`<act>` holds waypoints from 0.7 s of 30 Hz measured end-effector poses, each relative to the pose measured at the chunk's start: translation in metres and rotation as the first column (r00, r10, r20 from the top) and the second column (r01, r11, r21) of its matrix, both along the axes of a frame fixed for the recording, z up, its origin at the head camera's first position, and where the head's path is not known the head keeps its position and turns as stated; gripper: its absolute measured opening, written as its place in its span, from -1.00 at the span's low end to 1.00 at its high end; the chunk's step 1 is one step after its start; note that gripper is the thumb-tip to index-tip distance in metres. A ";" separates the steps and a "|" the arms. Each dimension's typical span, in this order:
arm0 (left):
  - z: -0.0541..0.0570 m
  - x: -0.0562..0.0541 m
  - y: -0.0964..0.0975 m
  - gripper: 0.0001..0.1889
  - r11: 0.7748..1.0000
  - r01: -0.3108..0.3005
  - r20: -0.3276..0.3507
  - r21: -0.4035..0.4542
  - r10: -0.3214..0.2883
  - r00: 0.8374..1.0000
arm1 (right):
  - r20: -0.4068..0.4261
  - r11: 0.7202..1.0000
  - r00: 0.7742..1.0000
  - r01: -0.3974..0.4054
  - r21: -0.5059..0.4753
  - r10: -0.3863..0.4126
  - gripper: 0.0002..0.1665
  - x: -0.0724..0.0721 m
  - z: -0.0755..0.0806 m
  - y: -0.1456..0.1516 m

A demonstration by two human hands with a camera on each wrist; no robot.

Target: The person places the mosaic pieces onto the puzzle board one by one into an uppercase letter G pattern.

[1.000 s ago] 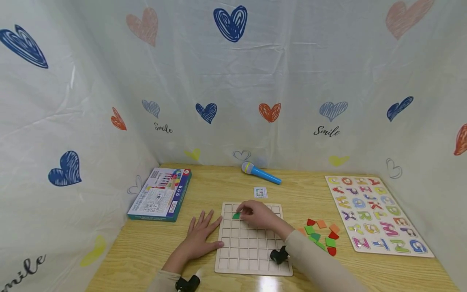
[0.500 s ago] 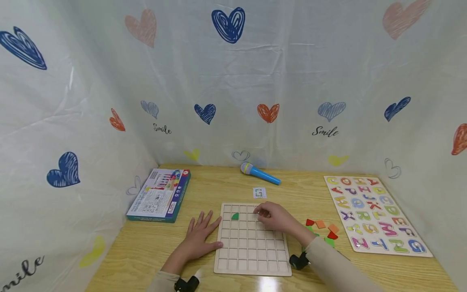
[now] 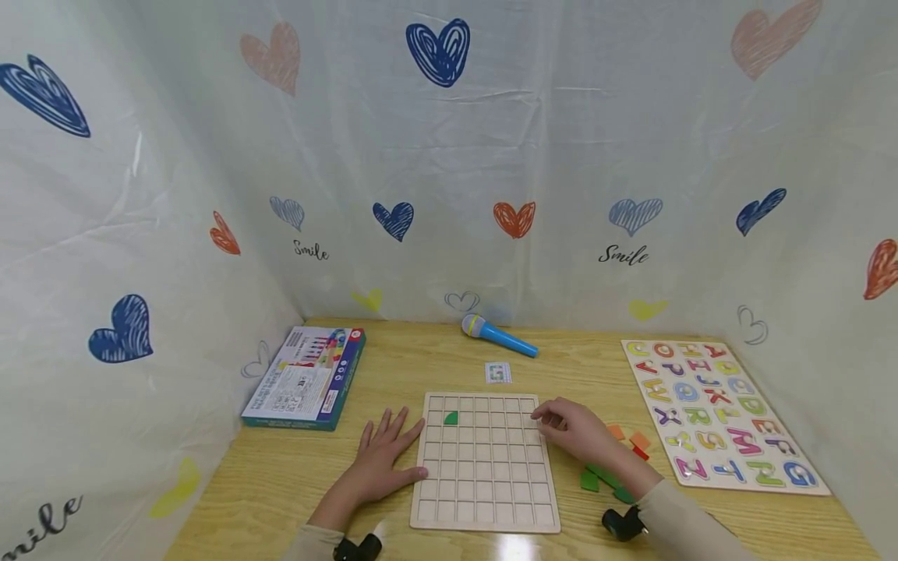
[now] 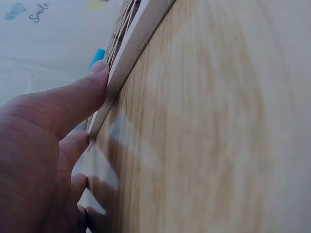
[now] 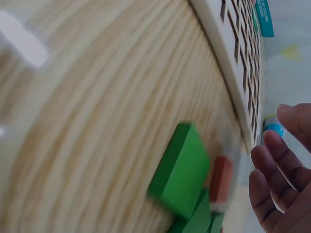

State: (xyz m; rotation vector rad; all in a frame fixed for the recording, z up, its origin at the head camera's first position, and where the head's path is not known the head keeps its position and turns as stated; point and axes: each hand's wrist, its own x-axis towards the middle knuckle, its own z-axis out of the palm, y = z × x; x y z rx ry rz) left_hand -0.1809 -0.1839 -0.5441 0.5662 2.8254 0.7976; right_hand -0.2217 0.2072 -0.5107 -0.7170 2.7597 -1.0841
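So, taking the middle of the wooden grid board (image 3: 484, 452) as the clock hub in the head view, the left hand (image 3: 379, 465) sits at 9 o'clock, palm down on the tabletop (image 3: 396, 351), fingers spread, thumb and index fingertip touching the board's edge. That grip's wide and has hold of nothing. The right hand (image 3: 577, 430) is between 2 and 3 o'clock, fingertips over by the board's edge; can't tell if they touch it. Its grip is loosely curled, thumb and fingertips a bit apart, nothing between them that I can see. The green quarter-circle piece (image 3: 451, 419) lies on the board, toward 10 or 11. Loose green pieces (image 3: 590, 481) are around 3, partly under the right forearm, with orange pieces (image 3: 639, 440) and a bit of red (image 3: 640, 452) peeking out nearby. Farther off: a small patterned card (image 3: 498, 372) at 12, a blue toy microphone (image 3: 500, 335) beyond it, a flat box (image 3: 302, 382) at about 10, and the alphabet puzzle (image 3: 726, 452) way out near 3.
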 end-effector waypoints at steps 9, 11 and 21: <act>0.003 0.001 0.000 -0.14 1.000 0.010 0.009 0.020 -0.011 1.000 | 0.013 0.995 0.995 0.095 0.028 -0.096 -0.80 0.009 -0.008 0.034; 0.004 0.001 0.000 -0.14 1.000 0.009 0.008 0.019 -0.009 1.000 | -0.003 0.995 0.995 0.098 0.037 -0.098 -0.79 0.011 -0.009 0.041; 0.007 0.002 0.001 -0.15 1.000 0.000 0.019 0.022 -0.001 1.000 | 0.003 0.990 0.992 0.125 0.065 -0.126 -0.75 0.018 -0.014 0.067</act>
